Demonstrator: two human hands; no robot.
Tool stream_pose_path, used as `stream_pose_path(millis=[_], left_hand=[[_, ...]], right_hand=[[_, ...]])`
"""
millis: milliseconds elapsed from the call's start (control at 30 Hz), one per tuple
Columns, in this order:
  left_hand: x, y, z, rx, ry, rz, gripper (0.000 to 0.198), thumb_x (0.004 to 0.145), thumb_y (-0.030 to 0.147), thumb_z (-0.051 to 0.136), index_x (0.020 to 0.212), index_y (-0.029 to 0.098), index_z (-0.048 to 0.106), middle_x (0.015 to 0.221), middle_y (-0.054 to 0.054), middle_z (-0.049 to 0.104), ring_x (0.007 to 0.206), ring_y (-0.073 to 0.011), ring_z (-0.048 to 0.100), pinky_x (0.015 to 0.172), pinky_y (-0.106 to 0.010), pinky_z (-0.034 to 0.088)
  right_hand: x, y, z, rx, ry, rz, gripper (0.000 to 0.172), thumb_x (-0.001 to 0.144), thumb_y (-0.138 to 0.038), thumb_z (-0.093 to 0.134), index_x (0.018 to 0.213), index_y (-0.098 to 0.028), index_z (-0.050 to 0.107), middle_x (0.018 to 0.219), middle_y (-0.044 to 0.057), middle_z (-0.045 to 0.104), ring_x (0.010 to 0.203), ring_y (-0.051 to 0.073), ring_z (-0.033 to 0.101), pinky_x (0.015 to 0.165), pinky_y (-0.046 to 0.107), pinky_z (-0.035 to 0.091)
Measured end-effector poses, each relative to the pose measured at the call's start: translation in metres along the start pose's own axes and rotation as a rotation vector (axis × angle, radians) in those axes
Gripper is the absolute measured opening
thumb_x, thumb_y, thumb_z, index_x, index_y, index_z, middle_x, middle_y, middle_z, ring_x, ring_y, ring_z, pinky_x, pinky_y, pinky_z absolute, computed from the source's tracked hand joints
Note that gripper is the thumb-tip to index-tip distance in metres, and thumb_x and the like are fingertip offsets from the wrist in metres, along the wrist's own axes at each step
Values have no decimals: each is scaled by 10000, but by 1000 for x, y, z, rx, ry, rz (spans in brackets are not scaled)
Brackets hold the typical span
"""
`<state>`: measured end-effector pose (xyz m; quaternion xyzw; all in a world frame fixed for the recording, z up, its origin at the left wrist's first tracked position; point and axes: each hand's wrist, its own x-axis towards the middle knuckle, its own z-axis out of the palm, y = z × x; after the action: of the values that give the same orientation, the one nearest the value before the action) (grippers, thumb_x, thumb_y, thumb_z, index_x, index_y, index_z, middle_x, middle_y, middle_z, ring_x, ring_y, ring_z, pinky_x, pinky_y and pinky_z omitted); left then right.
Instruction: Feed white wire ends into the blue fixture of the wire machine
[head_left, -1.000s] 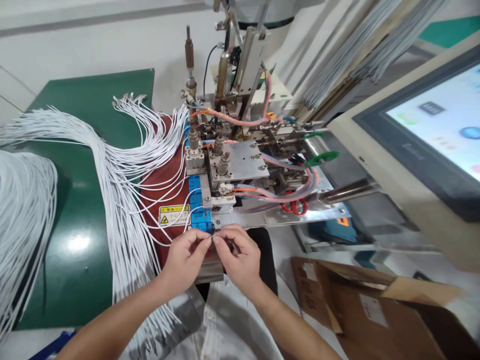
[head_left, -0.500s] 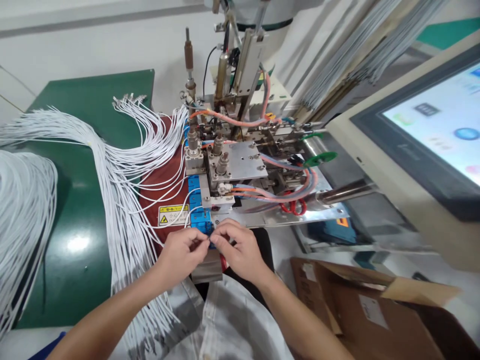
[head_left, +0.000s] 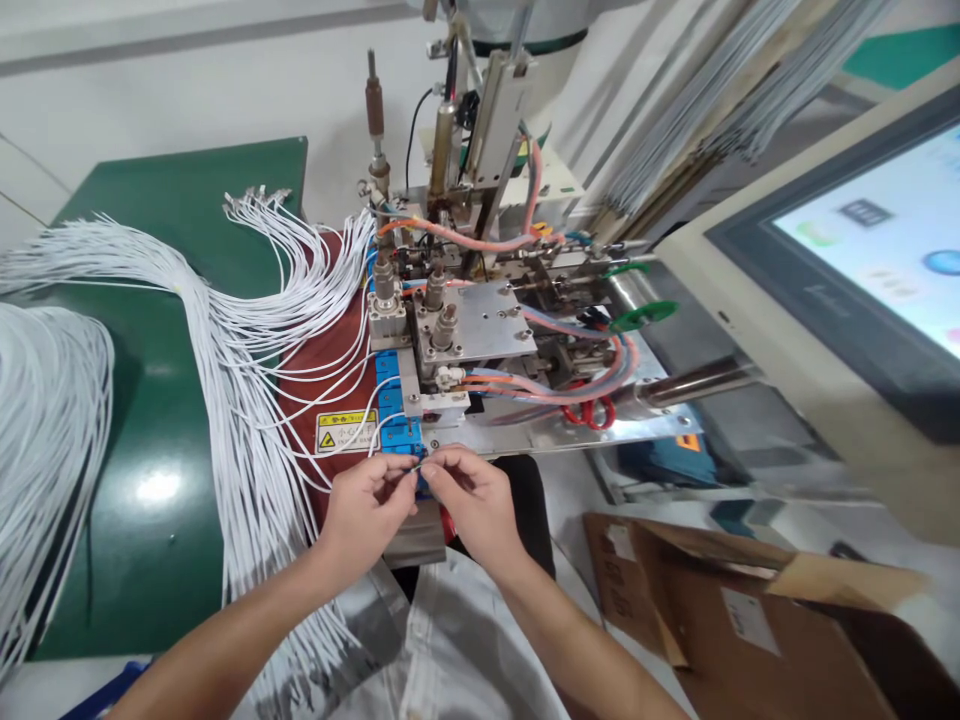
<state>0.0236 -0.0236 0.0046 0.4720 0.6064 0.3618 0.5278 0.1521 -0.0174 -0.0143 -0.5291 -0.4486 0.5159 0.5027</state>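
My left hand [head_left: 369, 508] is closed in a pinch just in front of the blue fixture blocks [head_left: 401, 436]. Facing it, my right hand [head_left: 475, 502] also pinches, its fingertips almost meeting the left ones. Between the fingertips shows a thin, dark, wire-like piece [head_left: 418, 467]; it is too small to tell exactly. White cables [head_left: 300, 385] run from a large bundle on the left to the row of blue blocks, a few of them ending close behind my left hand. My palms and curled fingers hide whatever else lies there.
The machine [head_left: 487, 320] with metal plates and orange and blue air hoses stands ahead. A tilted touchscreen [head_left: 892, 240] juts in at right. Cardboard boxes [head_left: 720, 620] sit low right. A green table [head_left: 165, 550] carries more cables. A warning label [head_left: 346, 431] lies beside the blocks.
Both hands stay pinched at the same spot. My fingertips have shifted slightly, and more of the thin piece shows between them. The view has moved a little.
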Motion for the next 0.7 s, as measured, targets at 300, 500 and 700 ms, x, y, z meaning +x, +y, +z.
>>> stream_pose_path(millis=[300, 500, 700], left_hand=[[0, -1, -3, 139, -30, 49, 243, 785, 296, 547, 935, 142, 660, 738, -34, 672, 528, -107, 598, 539, -215, 504], [8, 6, -26, 586, -157, 268, 212, 814, 220, 502, 992, 222, 618, 785, 1, 636, 680, -130, 590, 637, -240, 473], [17, 1, -36, 763, -140, 444, 157, 837, 158, 456, 870, 193, 605, 803, -25, 607, 754, -153, 593, 710, -281, 469]], right_hand=[[-5, 2, 1, -232, 64, -180, 111, 747, -178, 562, 638, -175, 586, 661, 20, 574, 640, 144, 543, 606, 265, 440], [4, 12, -9, -451, 23, -235, 122, 800, -193, 472, 698, -187, 540, 687, 25, 559, 656, 154, 536, 611, 263, 422], [8, 21, -11, -510, -31, -118, 145, 802, -219, 445, 694, -193, 538, 675, 18, 559, 633, 155, 527, 587, 250, 399]])
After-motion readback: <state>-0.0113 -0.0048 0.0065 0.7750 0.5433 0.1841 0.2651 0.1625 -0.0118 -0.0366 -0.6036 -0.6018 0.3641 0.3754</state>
